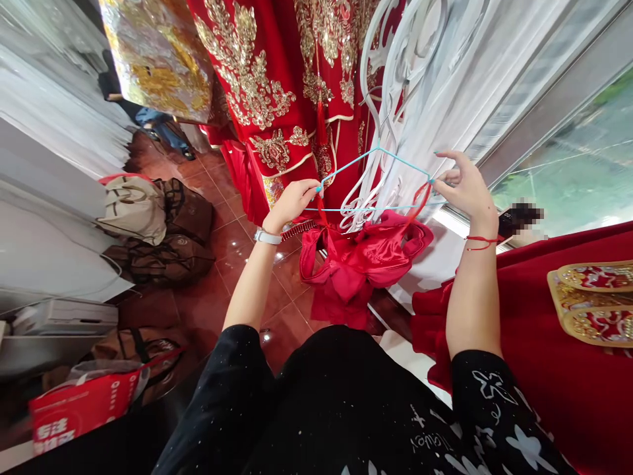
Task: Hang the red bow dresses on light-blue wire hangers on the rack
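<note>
A thin light-blue wire hanger (403,163) is stretched out in front of me, its hook pointing up and away. A bright red garment (363,254) hangs below it by narrow red straps looped near the hanger's two ends. With thumb and fingers, my left hand (295,200) pinches the hanger's left shoulder beside one strap. At the other shoulder, my right hand (462,185) pinches the hanger and the second strap (420,198) between thumb and finger, its index finger partly stretched out. The garment's lower part drops toward the floor.
Red gowns with gold embroidery (267,86) hang straight ahead, next to a white scrolled metal rack (390,46). A red garment with gold trim (524,277) fills the right. Brown bags (185,214) sit on the tiled floor at left. Another person's legs (165,128) show far left.
</note>
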A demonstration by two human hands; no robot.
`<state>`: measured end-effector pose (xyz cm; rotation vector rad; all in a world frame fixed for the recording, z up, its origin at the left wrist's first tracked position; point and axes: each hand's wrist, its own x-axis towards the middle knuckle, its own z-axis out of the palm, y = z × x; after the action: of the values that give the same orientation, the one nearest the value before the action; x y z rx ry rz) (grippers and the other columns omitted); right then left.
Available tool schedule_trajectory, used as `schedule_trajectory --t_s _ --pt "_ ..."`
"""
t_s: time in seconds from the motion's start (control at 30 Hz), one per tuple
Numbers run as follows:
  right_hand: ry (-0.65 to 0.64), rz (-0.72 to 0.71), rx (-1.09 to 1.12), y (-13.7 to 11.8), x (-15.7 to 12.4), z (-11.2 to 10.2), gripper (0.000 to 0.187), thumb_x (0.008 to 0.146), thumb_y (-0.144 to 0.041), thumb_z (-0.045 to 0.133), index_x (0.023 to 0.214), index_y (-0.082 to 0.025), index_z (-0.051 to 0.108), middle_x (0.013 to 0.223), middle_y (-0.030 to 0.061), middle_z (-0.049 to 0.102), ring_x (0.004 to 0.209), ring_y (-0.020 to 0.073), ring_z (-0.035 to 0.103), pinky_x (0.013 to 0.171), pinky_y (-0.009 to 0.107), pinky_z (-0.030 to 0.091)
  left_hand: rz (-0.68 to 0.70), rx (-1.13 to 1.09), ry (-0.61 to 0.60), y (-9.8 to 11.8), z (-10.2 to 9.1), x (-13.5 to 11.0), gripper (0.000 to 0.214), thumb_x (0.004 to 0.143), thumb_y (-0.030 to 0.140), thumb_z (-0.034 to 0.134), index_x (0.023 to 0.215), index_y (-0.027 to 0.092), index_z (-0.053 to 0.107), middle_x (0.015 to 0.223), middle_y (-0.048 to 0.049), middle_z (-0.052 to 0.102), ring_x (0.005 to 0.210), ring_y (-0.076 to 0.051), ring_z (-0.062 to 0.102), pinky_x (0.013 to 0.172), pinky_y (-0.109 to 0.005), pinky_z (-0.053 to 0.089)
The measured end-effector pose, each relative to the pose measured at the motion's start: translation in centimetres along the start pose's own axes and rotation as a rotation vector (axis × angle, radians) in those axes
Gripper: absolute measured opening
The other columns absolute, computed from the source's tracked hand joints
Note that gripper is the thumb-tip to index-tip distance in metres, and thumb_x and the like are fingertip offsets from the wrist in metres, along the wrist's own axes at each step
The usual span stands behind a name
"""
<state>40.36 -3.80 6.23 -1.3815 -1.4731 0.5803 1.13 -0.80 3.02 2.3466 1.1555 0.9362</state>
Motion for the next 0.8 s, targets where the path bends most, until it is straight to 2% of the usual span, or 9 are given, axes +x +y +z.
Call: schedule_trajectory --t_s 0.1,0.17,0.27,0.37,0.47,0.53,0.67,0.73,0.8 --pt "-0.065 -0.068 -0.102 -0.1 0.6 0.1 0.06 0.076 0.007 0.068 0.129 -0.022 0.068 0.077 -0.0047 0.072 0.067 0.0093 0.056 0.094 0.034 0.051 -0.015 0.026 0.014 -0.1 0.8 -0.2 0.029 0.103 0.033 0.045 0.087 0.019 0.065 0.082 -0.0045 0.067 0.077 -0.019 0.057 0.081 -0.031 0.047" --pt "-0.008 -0.109 -0.103 0.0 0.2 0.9 0.057 0.074 0.006 0.067 0.125 -0.021 0.068 0.095 0.0001 0.073 0.085 0.012 0.064 0.106 0.037 0.049 -0.026 0.05 0.042 -0.2 1.3 -0.2 0.03 0.104 0.032 0.043 0.09 0.019 0.066 0.087 -0.006 0.069 0.08 -0.02 0.059 0.084 -0.032 0.048" --pt "0.309 -0.114 -0.018 0.8 -2.3 4.1 0.043 0.073 -0.001 0.068 0.111 -0.022 0.07 0.123 0.0059 0.068 0.123 0.0207 0.062 0.116 0.046 0.047 -0.016 0.063 0.074 -0.3 1.9 -0.4 0.029 0.104 0.028 0.042 0.1 0.019 0.069 0.1 -0.0087 0.073 0.093 -0.023 0.064 0.095 -0.035 0.05" --pt "0.513 0.01 0.211 2.2 -6.0 9.6 0.017 0.082 -0.02 0.065 0.098 -0.023 0.068 0.117 0.0053 0.068 0.123 0.0229 0.064 0.11 0.047 0.054 0.0 0.092 0.089 -0.5 2.5 -0.6 0.03 0.106 0.028 0.041 0.113 0.021 0.07 0.112 -0.0096 0.072 0.108 -0.025 0.063 0.106 -0.04 0.049" --pt "0.103 0.263 0.497 3.3 -8.2 15.5 0.024 0.074 -0.028 0.075 0.097 -0.023 0.07 0.101 0.0042 0.073 0.104 0.0221 0.071 0.099 0.043 0.059 0.01 0.127 0.126 -0.5 3.4 -1.0 0.033 0.107 0.034 0.044 0.128 0.023 0.067 0.122 -0.0107 0.067 0.118 -0.029 0.06 0.111 -0.047 0.047" --pt "-0.109 0.351 0.684 3.4 -8.2 18.5 0.041 0.069 -0.029 0.082 0.108 -0.027 0.069 0.114 0.0043 0.076 0.114 0.0214 0.071 0.101 0.039 0.059 0.014 0.145 0.215 -0.2 4.3 -1.8 0.038 0.105 0.038 0.05 0.14 0.026 0.06 0.133 -0.0126 0.062 0.13 -0.031 0.055 0.117 -0.051 0.042" --pt "-0.273 0.324 0.902 2.6 -6.7 21.3 0.039 0.077 -0.047 0.081 0.111 -0.032 0.067 0.127 0.0017 0.076 0.124 0.0206 0.071 0.102 0.036 0.059 -0.09 0.125 0.464 0.5 6.4 -6.6 0.047 0.104 0.041 0.053 0.147 0.023 0.052 0.145 -0.0171 0.054 0.143 -0.031 0.047 0.124 -0.052 0.036" --pt "-0.327 0.327 0.912 2.2 -6.2 21.7 0.035 0.083 -0.056 0.076 0.105 -0.031 0.065 0.114 0.001 0.08 0.113 0.0214 0.076 0.097 0.038 0.06 -0.119 0.003 0.324 0.5 7.3 -10.1 0.04 0.102 0.043 0.054 0.135 0.021 0.06 0.135 -0.0163 0.062 0.132 -0.03 0.056 0.118 -0.05 0.044" --pt "-0.327 0.337 0.897 1.9 -6.1 21.8 0.033 0.087 -0.058 0.073 0.1 -0.03 0.062 0.104 -0.0008 0.082 0.105 0.0202 0.078 0.097 0.039 0.06 -0.124 -0.159 -0.068 -0.1 7.8 -13.6 0.032 0.098 0.046 0.06 0.117 0.022 0.069 0.119 -0.0123 0.072 0.12 -0.029 0.065 0.114 -0.048 0.048"
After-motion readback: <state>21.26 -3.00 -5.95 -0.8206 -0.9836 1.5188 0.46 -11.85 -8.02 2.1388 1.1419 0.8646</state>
